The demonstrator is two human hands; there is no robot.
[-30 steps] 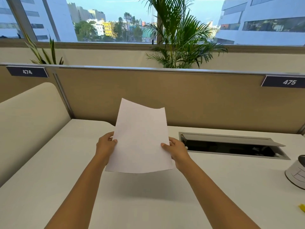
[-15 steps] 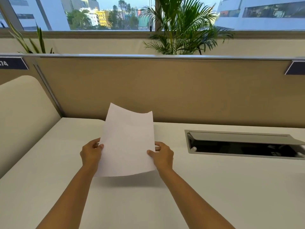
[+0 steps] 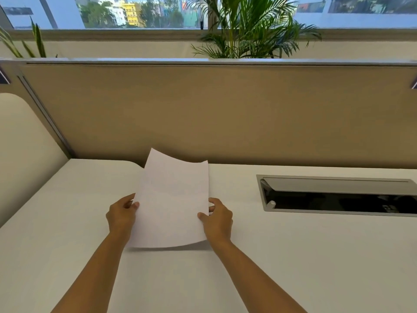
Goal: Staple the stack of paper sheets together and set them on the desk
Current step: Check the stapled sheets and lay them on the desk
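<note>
Stack of paper sheets (image 3: 173, 199) held between both hands: left hand (image 3: 120, 216) on its left long edge, right hand (image 3: 217, 219) on its right, fingers (image 3: 202, 216) of each pinched on the sheets. Long axis runs near to far, the far end raised and curling, the near edge low over the white worktop (image 3: 293, 256) with shadow beneath, so probably not touching; both hands equally placed, and set-down likely means lowering straight down. No stapler or staple discernible; open cable hatch (image 3: 338, 195) to the right, tan partition (image 3: 225, 114) and palm (image 3: 248, 26) far behind.
</note>
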